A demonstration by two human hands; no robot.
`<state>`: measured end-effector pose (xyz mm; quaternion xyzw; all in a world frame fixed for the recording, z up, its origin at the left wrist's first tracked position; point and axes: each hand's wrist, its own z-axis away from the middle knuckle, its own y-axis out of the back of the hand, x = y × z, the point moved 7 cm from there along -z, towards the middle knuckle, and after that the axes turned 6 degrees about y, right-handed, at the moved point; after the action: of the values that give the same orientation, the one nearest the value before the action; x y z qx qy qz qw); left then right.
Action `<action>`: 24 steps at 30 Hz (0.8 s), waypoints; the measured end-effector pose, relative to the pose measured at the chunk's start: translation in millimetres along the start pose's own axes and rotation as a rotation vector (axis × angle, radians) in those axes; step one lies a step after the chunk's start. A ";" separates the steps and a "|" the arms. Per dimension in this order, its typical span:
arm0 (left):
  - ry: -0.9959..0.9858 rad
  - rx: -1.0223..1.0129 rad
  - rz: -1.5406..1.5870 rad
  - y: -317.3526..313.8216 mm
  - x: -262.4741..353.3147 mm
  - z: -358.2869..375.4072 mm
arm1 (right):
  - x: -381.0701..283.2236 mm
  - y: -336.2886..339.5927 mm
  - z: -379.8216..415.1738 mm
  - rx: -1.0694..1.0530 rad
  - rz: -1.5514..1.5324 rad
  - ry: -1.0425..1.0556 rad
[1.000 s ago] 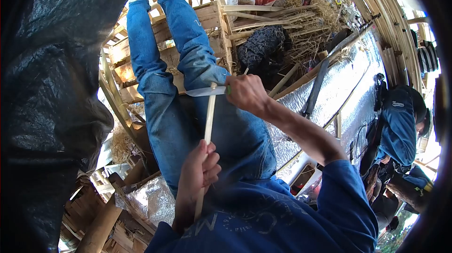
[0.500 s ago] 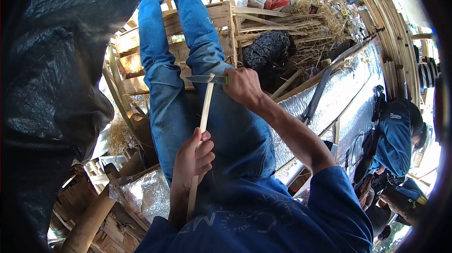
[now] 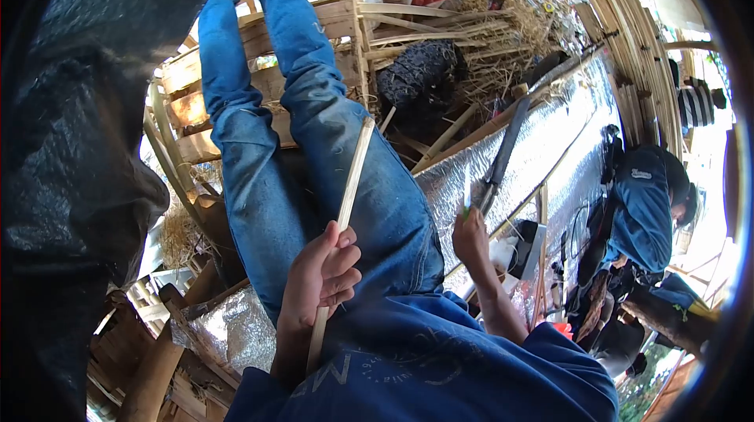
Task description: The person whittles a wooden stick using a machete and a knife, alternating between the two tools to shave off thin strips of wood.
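My left hand (image 3: pixel 323 277) is closed around a pale, split bamboo stick (image 3: pixel 356 169). The stick runs up over my thigh in jeans, its lower end against my forearm and shirt. To the right, my right hand (image 3: pixel 471 240) grips a small knife (image 3: pixel 467 188) with a bit of green showing at the handle. Its blade points up, away from the stick. Small pale shavings lie on the jeans (image 3: pixel 330 127).
Beside my right hand is silver foil sheeting (image 3: pixel 577 111) with a long dark blade-like tool (image 3: pixel 506 151) on it. A black plastic bundle (image 3: pixel 420 72) sits near straw (image 3: pixel 510 33). Black tarp (image 3: pixel 71 163) hangs left. Another person (image 3: pixel 640 202) is at right.
My right hand and the knife have left the stick's upper end and swung down to the right. The left hand still holds the stick. The whole view has shifted slightly.
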<state>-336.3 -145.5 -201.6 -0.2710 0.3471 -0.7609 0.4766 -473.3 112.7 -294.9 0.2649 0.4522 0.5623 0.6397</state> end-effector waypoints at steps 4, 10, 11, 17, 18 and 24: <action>0.053 -0.031 -0.011 -6.0 -5.5 -5.8 | -6.5 -2.3 30.0 -0.159 0.228 -0.107; 0.076 -0.009 -0.035 -9.2 -10.1 -6.4 | 29.7 39.2 -31.0 0.388 0.327 -0.107; 0.070 -0.012 -0.039 -9.7 -10.0 -6.5 | 50.8 33.4 -43.5 0.357 0.216 -0.206; 0.090 -0.031 -0.023 -11.1 -12.8 -6.0 | 121.2 4.4 -70.2 0.072 -0.683 -0.419; 0.084 -0.033 -0.021 -11.0 -12.7 -5.9 | 94.2 15.2 -58.5 0.191 -1.006 -0.483; 0.074 -0.053 -0.013 -10.5 -11.3 -5.5 | 14.4 67.8 -54.5 0.113 -1.111 -0.168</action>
<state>-341.5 -130.5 -197.6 -0.2574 0.3829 -0.7640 0.4511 -554.2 132.6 -266.1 0.0645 0.5006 0.0928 0.8583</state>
